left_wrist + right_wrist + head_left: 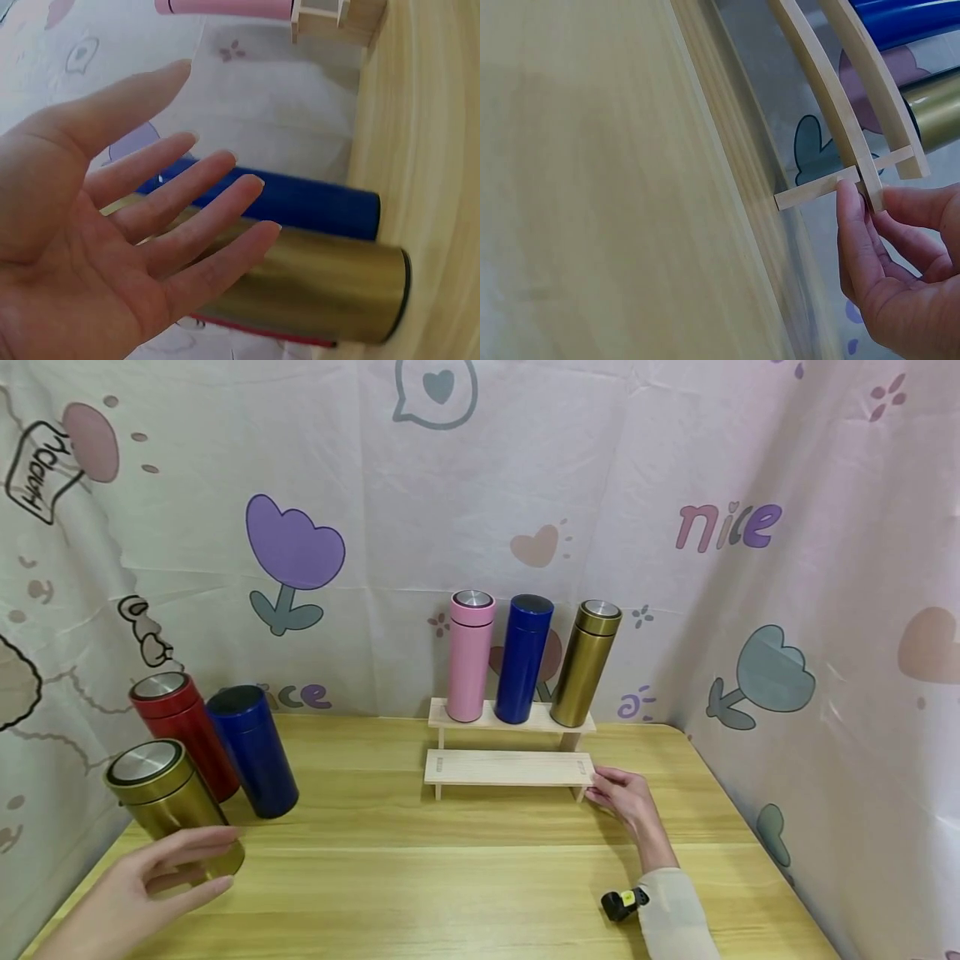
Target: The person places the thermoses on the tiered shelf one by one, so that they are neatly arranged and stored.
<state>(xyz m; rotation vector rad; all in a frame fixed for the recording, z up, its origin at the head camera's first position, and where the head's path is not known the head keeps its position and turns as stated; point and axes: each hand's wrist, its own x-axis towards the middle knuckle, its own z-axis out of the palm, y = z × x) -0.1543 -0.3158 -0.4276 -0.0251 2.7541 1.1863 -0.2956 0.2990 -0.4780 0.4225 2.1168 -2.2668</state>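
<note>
The left hand (135, 889) enters from the lower left with its fingers reaching toward the right of the head view. Its fingers (204, 225) are slightly bent and spread a little apart, the thumb (131, 109) stands well away from them, and the palm (82, 262) faces its wrist camera. The right arm stretches forward, its forearm covered by a pale sleeve (678, 914). The bare right wrist (658, 853) leads to the right hand (628, 797), angled leftward, thumb and fingers curled into a pinch.
</note>
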